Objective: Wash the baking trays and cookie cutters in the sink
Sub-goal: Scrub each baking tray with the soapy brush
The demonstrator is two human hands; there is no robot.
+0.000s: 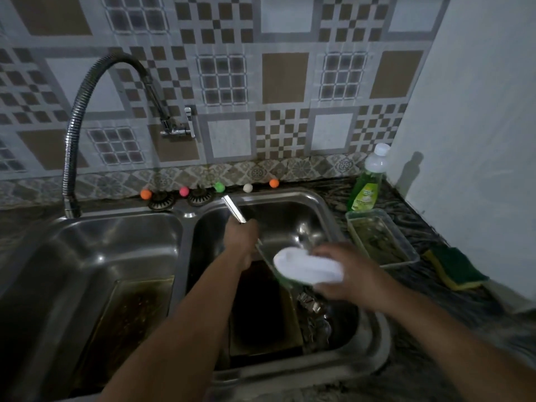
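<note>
Over the right basin (324,204) my left hand (242,239) grips the edge of a shiny metal baking tray (235,211), held tilted with one corner pointing up and back. My right hand (351,271) holds a white cloth (307,266) and presses it against the tray's lower part. A dark baking tray (261,314) lies on the bottom of this basin, and metal cookie cutters (311,307) are piled beside it on the right. Another dark, greasy tray (127,320) lies in the left basin (116,227).
A flexible faucet hose (87,105) arches from the wall tap (185,126) down over the left basin. On the right counter stand a green dish-soap bottle (367,184), a clear plastic container (380,239) and a green-and-yellow sponge (455,266). Several small coloured balls (219,187) line the sink's back edge.
</note>
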